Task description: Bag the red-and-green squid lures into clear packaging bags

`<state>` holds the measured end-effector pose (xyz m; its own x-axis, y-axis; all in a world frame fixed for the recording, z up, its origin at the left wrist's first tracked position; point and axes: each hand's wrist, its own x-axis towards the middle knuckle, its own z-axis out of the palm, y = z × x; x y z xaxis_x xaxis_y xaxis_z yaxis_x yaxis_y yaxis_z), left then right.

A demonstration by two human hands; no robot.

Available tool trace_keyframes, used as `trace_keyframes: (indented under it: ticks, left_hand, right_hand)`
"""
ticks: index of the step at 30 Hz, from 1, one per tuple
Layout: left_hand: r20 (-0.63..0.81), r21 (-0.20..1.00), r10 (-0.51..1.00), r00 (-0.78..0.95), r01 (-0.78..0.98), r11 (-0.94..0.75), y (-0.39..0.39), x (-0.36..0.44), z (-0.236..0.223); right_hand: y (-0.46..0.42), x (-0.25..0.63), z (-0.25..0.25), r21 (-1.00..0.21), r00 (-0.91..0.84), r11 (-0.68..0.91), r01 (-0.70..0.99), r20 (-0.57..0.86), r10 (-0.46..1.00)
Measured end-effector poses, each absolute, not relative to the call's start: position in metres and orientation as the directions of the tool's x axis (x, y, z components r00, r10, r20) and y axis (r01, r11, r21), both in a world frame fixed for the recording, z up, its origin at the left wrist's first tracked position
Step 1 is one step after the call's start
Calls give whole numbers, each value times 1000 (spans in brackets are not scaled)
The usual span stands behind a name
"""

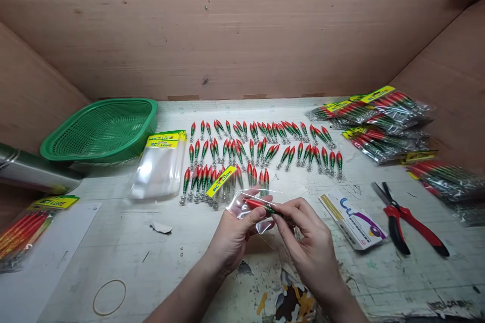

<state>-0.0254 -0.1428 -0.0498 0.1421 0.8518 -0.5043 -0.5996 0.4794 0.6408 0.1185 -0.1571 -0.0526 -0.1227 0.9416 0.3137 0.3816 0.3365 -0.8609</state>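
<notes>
Head view, clock centered on the hands, 12 o'clock being away from the wearer. The left hand (234, 232) supports a clear bag (263, 227), thumb closed over a red-and-green lure (257, 204), other fingers spread behind the film. The right hand (308, 237) pinches the green end of this lure between thumb and forefinger; its remaining fingers are curled. The lure lies at the clock's center, overlapping the bag; how far it sits inside cannot be told. The bag's yellow header (221, 181), tilted toward 11 o'clock, reads "BCT LURE".

From 10 to 1 o'clock: loose lures (251, 151) in three uneven rows, red ends mostly farthest away. Between 9 and 10: flat clear bags (157, 176), stacked, the yellow headers also lettered "BCT LURE". At 10, beyond them: a green mesh basket (102, 126). At 9, far out: a packet of red-and-yellow lures (28, 227), its header partly legible, ending in "LURE". At 8: a rubber band (125, 290).

At 2 o'clock: filled packets (397, 106), piled, with yellow headers whose lettering is too small to read. At 3: a printed card (352, 219) with purple and gold areas, fine print illegible; just beyond it, red-and-black pliers (401, 217), jaws parted. At 5: a worn patch (291, 303) of the tabletop (166, 272).
</notes>
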Motion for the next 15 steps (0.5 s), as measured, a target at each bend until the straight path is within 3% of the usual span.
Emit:
trace_keyframes:
  ticks: [9,15]
  left_hand:
    - [-432,521,871,235,-723,454,-145,-23,-48]
    - [-430,489,887,168,-783,385,-146,-22,-50]
  right_hand:
    - [-157,109,-48,-766,-72,451,458,474,877]
    - [-161,106,-35,-586,-172,572,574,596,784]
